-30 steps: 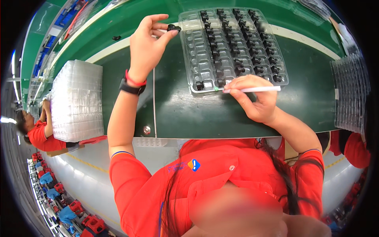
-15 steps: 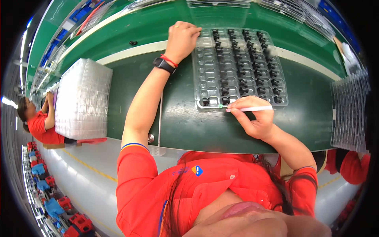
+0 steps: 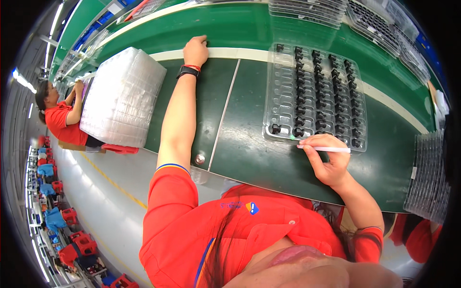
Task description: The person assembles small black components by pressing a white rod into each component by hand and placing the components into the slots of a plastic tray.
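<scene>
A clear plastic tray [image 3: 280, 105] lies on the dark green table, partly over the cream strip. Small black spool-shaped parts [image 3: 318, 84] fill most of its columns. The leftmost column holds one part at its far end and another at its near end. My right hand [image 3: 329, 158] is closed on a white pen-shaped tool [image 3: 331, 149], its tip by the tray's near edge beside a small green mark. Away to the left, my left hand [image 3: 196, 50] rests on the green belt with its fingers curled; whatever is in them is hidden.
A tall stack of clear trays [image 3: 122, 96] stands at left, another stack [image 3: 425, 177] at right. More trays [image 3: 307, 12] lie along the far side. Beyond the left stack, a co-worker in red [image 3: 65, 115] works at the line. A round metal fitting [image 3: 200, 159] sits near the table edge.
My left hand has left the tray's far left corner, where a black part now sits, and moved left to the belt, covering the loose black part there. The view has shifted.
</scene>
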A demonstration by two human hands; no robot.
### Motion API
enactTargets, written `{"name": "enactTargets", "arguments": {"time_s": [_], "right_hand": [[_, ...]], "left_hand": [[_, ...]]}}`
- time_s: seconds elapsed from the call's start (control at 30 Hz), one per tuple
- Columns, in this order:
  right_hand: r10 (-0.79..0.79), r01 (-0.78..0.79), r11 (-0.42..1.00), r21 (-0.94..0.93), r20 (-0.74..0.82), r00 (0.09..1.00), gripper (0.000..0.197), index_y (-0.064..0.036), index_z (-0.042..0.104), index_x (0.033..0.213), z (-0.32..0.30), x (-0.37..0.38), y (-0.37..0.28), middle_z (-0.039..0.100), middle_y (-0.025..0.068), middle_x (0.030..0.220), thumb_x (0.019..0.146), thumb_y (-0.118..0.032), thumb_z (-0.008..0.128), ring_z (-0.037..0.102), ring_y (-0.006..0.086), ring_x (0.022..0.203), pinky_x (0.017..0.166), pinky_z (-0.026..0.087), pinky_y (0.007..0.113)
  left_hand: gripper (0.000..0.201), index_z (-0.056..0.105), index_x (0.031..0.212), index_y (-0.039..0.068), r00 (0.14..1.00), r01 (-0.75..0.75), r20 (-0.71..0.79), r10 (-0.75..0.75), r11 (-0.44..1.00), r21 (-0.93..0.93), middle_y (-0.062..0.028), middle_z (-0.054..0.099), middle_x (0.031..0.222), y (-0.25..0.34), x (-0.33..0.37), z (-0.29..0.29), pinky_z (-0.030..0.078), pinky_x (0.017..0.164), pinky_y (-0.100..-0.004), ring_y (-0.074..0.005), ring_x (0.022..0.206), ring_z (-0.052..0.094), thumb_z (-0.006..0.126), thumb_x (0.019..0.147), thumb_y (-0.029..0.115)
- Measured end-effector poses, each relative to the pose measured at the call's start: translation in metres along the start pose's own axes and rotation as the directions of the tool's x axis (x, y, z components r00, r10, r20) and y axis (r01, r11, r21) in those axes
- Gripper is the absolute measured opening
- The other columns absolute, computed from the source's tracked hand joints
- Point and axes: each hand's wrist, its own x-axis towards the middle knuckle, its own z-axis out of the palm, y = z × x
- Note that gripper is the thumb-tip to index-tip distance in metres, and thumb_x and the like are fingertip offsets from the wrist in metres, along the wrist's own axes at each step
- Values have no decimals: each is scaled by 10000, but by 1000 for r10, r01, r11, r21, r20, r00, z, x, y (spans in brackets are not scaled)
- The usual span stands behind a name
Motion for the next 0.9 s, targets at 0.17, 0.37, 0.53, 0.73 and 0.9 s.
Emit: {"name": "enactTargets", "arguments": {"time_s": [0.17, 0.37, 0.53, 0.73, 0.9], "right_hand": [[36, -36, 999, -24, -1, 999, 62, 21, 630, 835, -1, -4, 0, 681, 141, 801, 800, 70, 643, 677, 249, 735, 660, 530, 324], [-14, 15, 998, -68, 7, 1000, 63, 34, 631, 854, -3, 0, 2, 678, 154, 816, 805, 74, 640, 671, 248, 738, 666, 531, 320], [-1, 2, 999, -37, 12, 1000, 55, 46, 624, 861, -3, 0, 5, 681, 154, 831, 817, 77, 634, 674, 244, 761, 675, 533, 317], [43, -45, 999, -29, -56, 997, 40, 44, 626, 872, -8, -1, 2, 680, 157, 858, 842, 69, 619, 675, 236, 795, 716, 536, 313], [29, -23, 999, 35, -181, 983, 113, 53, 536, 1008, -8, -2, 5, 667, 181, 917, 900, 48, 569, 671, 251, 859, 779, 536, 330]], "left_hand": [[118, 733, 861, 82, 1000, -1, -17, -2, 986, -167, -158, 676, 908, 19, -2, -5, 505, 795, -411, -344, 858, 637, 658, 792, 143], [132, 730, 876, 62, 999, -41, -23, 39, 994, -102, -170, 681, 875, 1, -3, -2, 514, 794, -390, -337, 857, 648, 666, 782, 129], [146, 723, 916, 70, 996, -59, -74, 47, 984, -168, -144, 696, 867, 8, 3, -14, 531, 763, -352, -298, 804, 675, 667, 791, 121], [225, 698, 987, -1, 969, 245, 163, -185, 661, -709, -83, 711, 906, 108, -10, -63, 523, 689, -261, -133, 823, 674, 689, 851, 177], [192, 693, 992, -12, 849, 405, 512, 132, 461, -790, -69, 700, 898, 194, -64, -124, 516, 680, -232, -99, 803, 645, 711, 836, 98]]}}
